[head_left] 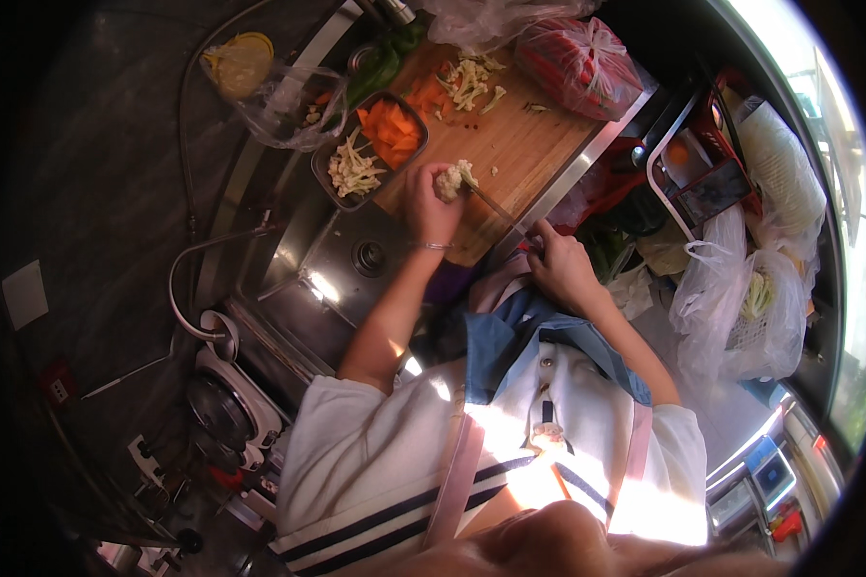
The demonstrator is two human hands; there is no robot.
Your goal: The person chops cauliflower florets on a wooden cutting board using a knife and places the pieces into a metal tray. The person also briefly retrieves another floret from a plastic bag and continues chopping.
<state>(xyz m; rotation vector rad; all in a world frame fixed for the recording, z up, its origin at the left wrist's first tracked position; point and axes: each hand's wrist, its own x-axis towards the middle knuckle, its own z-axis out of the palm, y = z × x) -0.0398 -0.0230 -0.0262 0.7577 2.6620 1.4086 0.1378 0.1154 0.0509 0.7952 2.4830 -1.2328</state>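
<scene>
My left hand point(433, 202) grips a piece of cauliflower point(453, 182) above the near left part of a wooden cutting board point(527, 148). A knife point(496, 206) is in my right hand point(563, 261), its blade reaching up and left to the cauliflower's stem. Left of the board, a metal tray holds sliced carrot point(390, 133) in one part and cut cauliflower florets point(353, 167) in the other. More cauliflower pieces point(470, 81) lie on the far side of the board beside orange carrot slices point(427, 95). My right fingers hide the knife handle.
A steel sink point(310, 288) lies left of my forearm. Green peppers point(384, 68) and a clear plastic bag point(289, 108) sit beyond the tray. A tied bag of red contents point(581, 68) rests at the board's far right corner. Plastic bags point(758, 310) stand at right.
</scene>
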